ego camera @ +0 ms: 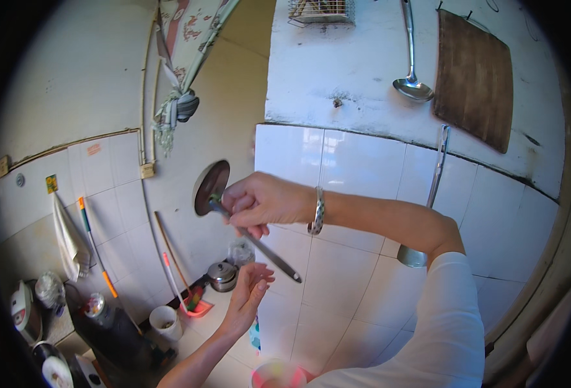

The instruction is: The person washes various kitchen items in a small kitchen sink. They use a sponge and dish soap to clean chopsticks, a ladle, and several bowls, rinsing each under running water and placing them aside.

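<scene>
My right hand (pixel 258 201) grips a soup ladle (pixel 275 257) by the upper part of its grey handle, close to the bowl. The ladle is held slanted in the air, its dark bowl to the upper left and the holed handle end to the lower right. A small green bit shows where handle and bowl meet. Below the handle, my left hand (pixel 251 286) is raised with its fingers loosely curled and apart, holding nothing. It does not appear to touch the ladle. A patterned bracelet (pixel 317 211) circles my right wrist.
On the wall hang a steel ladle (pixel 414 89), a wooden cutting board (pixel 474 80) and a long-handled turner (pixel 438 167). Above is a wire basket (pixel 321 14). To the left are a lidded pot (pixel 222 277), a white bucket (pixel 165 324), a red dustpan (pixel 203 310) and a knotted curtain (pixel 181 104).
</scene>
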Motion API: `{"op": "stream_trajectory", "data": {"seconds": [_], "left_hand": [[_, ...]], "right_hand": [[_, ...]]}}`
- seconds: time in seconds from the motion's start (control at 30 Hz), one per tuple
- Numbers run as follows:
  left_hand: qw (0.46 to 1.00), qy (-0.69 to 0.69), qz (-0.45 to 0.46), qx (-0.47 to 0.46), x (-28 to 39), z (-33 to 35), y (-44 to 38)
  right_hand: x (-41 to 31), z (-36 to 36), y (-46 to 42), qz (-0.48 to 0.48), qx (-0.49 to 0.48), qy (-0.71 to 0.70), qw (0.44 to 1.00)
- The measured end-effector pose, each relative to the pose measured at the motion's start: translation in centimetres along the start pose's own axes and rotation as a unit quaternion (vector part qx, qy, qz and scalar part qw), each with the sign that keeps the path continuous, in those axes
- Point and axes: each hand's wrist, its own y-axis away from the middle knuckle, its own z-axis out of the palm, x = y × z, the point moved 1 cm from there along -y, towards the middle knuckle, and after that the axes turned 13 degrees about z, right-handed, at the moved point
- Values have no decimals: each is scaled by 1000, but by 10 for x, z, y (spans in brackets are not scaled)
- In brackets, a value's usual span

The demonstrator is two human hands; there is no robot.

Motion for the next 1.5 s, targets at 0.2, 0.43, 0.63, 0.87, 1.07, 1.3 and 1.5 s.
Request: {"op": "stream_trajectory", "data": {"seconds": [0.2, 0.43, 0.63, 0.87, 1.07, 1.3, 1.5], "left_hand": [[993, -74, -80, -49, -68, -83, 25], [977, -118, -162, -75, -145, -163, 52], [980, -106, -155, -68, -168, -177, 57], [971, -79, -204, -96, -181, -179, 76], [959, -56, -273, -44, -205, -172, 124], [950, -31, -308, -31, -230, -171, 175], [945, -104, -304, -58, -244, -173, 195]], "right_hand": [[-46, -122, 4, -90, 280, 130, 947], [-224, -286, 66, -443, 578, 305, 613], [-264, -320, -2, -436, 675, 371, 466], [-270, -357, -35, -278, 794, 423, 335], [-279, -398, -49, -43, 852, 424, 304], [-250, -390, -83, 50, 797, 465, 382], [-231, -417, -113, 109, 773, 482, 399]]}}
